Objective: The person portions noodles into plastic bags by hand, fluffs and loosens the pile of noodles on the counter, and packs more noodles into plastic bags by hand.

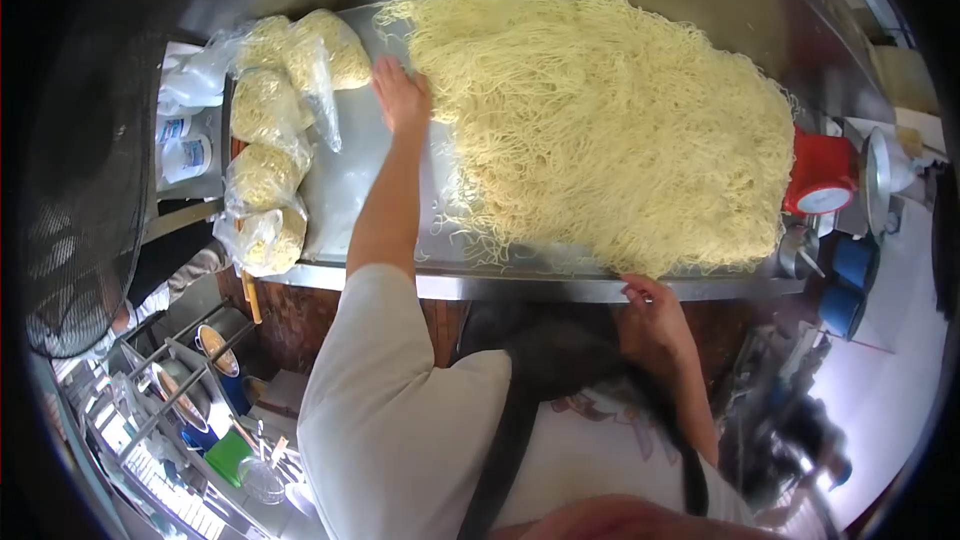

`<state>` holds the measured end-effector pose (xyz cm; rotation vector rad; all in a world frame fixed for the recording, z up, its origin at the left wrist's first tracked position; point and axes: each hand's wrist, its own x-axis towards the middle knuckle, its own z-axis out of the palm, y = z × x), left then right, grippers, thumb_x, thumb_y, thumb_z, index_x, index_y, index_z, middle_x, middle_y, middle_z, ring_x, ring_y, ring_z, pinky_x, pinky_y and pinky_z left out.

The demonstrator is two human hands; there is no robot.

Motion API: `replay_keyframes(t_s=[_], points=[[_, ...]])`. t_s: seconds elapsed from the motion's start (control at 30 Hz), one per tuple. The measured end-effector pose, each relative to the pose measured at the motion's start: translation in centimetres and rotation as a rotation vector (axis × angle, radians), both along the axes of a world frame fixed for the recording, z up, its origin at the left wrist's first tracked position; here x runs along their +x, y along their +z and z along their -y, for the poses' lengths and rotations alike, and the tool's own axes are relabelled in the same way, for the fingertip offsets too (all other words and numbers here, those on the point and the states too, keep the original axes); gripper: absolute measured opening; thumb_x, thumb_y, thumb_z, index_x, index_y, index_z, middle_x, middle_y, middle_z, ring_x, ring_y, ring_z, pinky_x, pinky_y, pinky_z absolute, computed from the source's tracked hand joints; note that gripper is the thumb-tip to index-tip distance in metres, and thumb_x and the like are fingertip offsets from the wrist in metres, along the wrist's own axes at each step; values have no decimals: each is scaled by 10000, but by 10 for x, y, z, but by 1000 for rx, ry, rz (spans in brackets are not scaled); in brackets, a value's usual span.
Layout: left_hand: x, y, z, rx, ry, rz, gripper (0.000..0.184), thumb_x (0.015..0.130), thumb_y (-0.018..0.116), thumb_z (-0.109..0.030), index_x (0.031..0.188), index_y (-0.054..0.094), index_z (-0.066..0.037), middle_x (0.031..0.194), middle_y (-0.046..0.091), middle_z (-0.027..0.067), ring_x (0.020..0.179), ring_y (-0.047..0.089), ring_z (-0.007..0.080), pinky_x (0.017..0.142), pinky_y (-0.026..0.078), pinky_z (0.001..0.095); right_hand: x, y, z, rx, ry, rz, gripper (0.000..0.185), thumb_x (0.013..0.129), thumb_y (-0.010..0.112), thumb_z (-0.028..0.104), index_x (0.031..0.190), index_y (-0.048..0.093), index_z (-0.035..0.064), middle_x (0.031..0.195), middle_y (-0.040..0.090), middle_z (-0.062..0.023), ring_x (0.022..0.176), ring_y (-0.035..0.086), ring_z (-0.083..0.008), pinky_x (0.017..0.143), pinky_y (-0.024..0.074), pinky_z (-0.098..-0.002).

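A wide heap of pale yellow noodles (610, 130) covers the middle and right of a metal worktable (345, 175). My left hand (402, 98) reaches to the heap's upper left edge, fingers stretched out along it. Left of that hand lie several clear plastic bags of noodles; the nearest noodle bag (335, 50) is close to my fingertips. Down by the table's front edge is my right hand (657, 312), just below the heap. Its fingers are loosely bent and a little apart, with nothing visible in them.
A red scale (822, 172) with a round dial stands at the heap's right end, beside a metal cup (798, 248). White jugs (187, 155) sit beyond the table's left end. At lower left is a rack with pots (180, 395). Another person's sleeve (200, 268) shows at left.
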<state>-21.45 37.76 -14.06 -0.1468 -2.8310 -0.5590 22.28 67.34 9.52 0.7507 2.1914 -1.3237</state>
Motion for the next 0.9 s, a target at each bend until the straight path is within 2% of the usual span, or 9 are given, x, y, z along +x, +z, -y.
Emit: replay_keyframes(t_s=[0.23, 0.33, 0.37, 0.4, 0.5, 0.6, 0.73, 0.83, 0.9], points=[[-149, -45, -2, 13, 71, -130, 653, 982, 477, -435, 1369, 437, 89, 1425, 449, 280, 1360, 378, 422, 1149, 290, 472, 22, -16, -16, 23, -153, -36, 247, 951, 611, 85, 1186, 640, 16, 997, 703, -120, 916, 674, -192, 803, 527, -299], [-138, -71, -95, 21, -90, -461, 523, 897, 605, -425, 1138, 579, 38, 1128, 635, 240, 1047, 605, 398, 970, 459, 466, 38, -35, -20, 2, -168, -21, 258, 950, 619, 110, 1185, 640, 6, 991, 707, -125, 908, 671, -195, 812, 522, -303], [-82, 10, -133, 557, -162, 142, 439, 908, 604, -368, 1115, 607, 19, 1077, 654, 229, 997, 625, 372, 881, 495, 438, 40, -36, -20, 11, -146, -5, 272, 951, 623, 129, 1196, 640, 12, 994, 711, -121, 913, 666, -190, 825, 515, -300], [-45, 20, -157, 620, -261, 398, 433, 906, 608, -360, 1121, 607, 15, 1086, 651, 228, 1001, 623, 371, 881, 494, 439, 38, -35, -21, 27, -126, 2, 286, 953, 627, 147, 1207, 639, 18, 996, 714, -117, 918, 661, -186, 839, 509, -298], [12, 31, -157, 527, -568, 838, 417, 899, 618, -339, 1138, 610, 3, 1114, 640, 226, 1011, 618, 370, 880, 492, 440, 17, -17, -11, 17, -134, -63, 235, 946, 627, 122, 1142, 652, -7, 978, 707, -162, 879, 684, -232, 793, 529, -320], [42, 45, -124, 487, -584, 991, 405, 893, 628, -317, 1155, 612, -9, 1142, 629, 224, 1022, 612, 368, 880, 491, 441, -5, -4, -11, 92, 1, -107, 242, 942, 633, 118, 1156, 648, 6, 991, 707, -161, 864, 688, -253, 785, 535, -327], [30, 95, -83, 305, -395, 893, 395, 885, 642, -288, 1178, 615, -25, 1179, 614, 221, 1036, 605, 366, 879, 488, 442, -53, -11, -23, 254, 128, -397, 399, 896, 683, 133, 1266, 583, 23, 1147, 651, -182, 1025, 635, -326, 904, 504, -381], [18, 117, -91, 396, -412, -26, 510, 851, 676, -296, 1280, 585, -34, 1219, 606, 232, 1078, 607, 360, 928, 485, 436, -128, 6, -12, 422, 100, -471, 652, 829, 741, 165, 1404, 456, 45, 1370, 494, -225, 1244, 489, -392, 1043, 424, -439], [12, 93, -121, 288, -585, 112, 622, 817, 728, -291, 1339, 535, -15, 1255, 588, 253, 1078, 623, 338, 906, 501, 417, -177, -20, -11, 649, 141, -598, 753, 790, 772, 174, 1442, 409, 71, 1413, 425, -251, 1269, 450, -414, 1049, 417, -468]])
